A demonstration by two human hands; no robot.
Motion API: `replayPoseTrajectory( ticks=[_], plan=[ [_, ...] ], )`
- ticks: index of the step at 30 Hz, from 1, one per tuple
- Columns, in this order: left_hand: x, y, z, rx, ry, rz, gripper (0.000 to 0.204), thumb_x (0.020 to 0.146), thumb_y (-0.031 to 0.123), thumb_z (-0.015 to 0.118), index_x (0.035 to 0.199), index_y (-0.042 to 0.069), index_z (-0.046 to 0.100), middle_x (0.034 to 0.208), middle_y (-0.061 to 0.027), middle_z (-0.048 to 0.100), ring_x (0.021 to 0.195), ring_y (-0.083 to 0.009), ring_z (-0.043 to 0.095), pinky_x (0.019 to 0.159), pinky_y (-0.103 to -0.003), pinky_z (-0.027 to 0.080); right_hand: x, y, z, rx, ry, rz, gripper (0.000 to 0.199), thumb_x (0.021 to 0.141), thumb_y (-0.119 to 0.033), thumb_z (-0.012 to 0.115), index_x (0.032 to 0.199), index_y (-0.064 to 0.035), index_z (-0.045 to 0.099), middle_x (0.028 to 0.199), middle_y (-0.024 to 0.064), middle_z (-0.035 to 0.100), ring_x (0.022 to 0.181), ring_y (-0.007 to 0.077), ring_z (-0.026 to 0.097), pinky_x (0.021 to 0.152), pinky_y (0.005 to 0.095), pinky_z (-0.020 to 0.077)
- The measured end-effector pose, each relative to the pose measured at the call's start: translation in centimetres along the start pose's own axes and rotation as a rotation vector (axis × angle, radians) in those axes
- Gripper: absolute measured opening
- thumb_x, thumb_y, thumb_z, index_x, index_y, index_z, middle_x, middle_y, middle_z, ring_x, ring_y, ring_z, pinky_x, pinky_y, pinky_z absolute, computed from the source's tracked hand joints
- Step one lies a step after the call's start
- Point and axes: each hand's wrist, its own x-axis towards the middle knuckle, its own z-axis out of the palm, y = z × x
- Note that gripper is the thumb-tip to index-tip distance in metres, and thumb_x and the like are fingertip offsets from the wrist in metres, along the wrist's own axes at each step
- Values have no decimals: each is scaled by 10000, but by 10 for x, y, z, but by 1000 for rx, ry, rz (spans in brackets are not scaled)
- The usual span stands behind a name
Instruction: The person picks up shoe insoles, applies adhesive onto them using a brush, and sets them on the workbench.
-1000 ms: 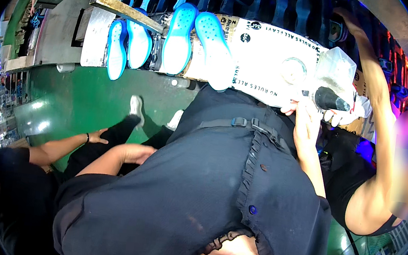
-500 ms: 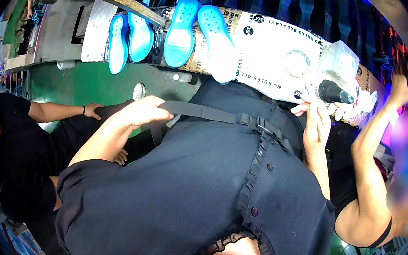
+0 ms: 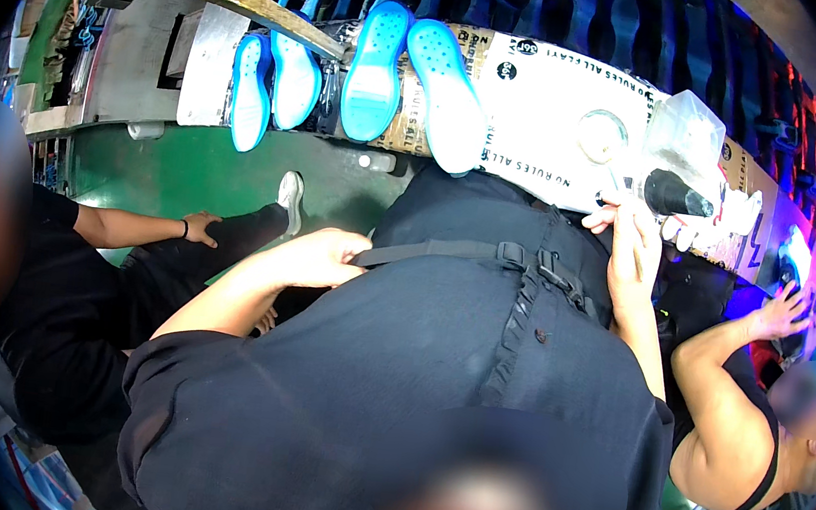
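My left hand (image 3: 327,258) is closed at my waist on a black strap (image 3: 439,251), which runs across my dark shirt to a buckle. My right hand (image 3: 637,243) is by the bench edge, its fingers closed around a thin stick-like tool, mostly hidden by the fingers. Just beyond it are a round clear dish (image 3: 603,136) and a black cone-shaped piece (image 3: 677,193) beside a translucent plastic container (image 3: 686,131). Blue shoe soles lie to the left on the bench: one wide sole (image 3: 373,75), a paler one (image 3: 446,98) and others further left.
White printed sheeting (image 3: 548,90) and brown tape cover the bench. Behind it runs a dark slatted conveyor (image 3: 635,29) carrying more pieces. A metal frame (image 3: 265,7) juts over the left end. Co-workers sit close on both sides, one with a hand (image 3: 198,228) on a thigh.
My left hand has moved right and slightly down with the strap, its fingers curling in more. My right hand stays near the dish. The right co-worker's raised arm has come down.
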Motion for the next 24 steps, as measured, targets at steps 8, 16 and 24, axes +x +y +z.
replayPoseTrajectory(
  ticks=[8,16,24],
  plan=[
    [32,26,17,-44,27,164,263,825,223,583,721,1,488,579,-29,459,561,-87,412,499,-288,355,-2,-2,-7,10,0,-13,272,942,-154,419,1027,63,558,785,98,614,720,129,563,677,232,428],
    [16,-74,9,149,-39,-123,284,789,294,568,739,14,555,641,-48,532,624,-120,496,575,-308,416,-9,8,-14,5,43,17,281,953,-157,393,1018,65,553,788,105,616,717,132,568,679,236,435],
    [-3,-121,20,131,-363,-210,222,780,271,630,857,64,643,644,8,581,521,-91,508,475,-247,412,3,6,-9,-26,-11,-13,291,945,-176,404,1011,72,544,764,108,620,701,138,566,674,244,441]
  ],
)
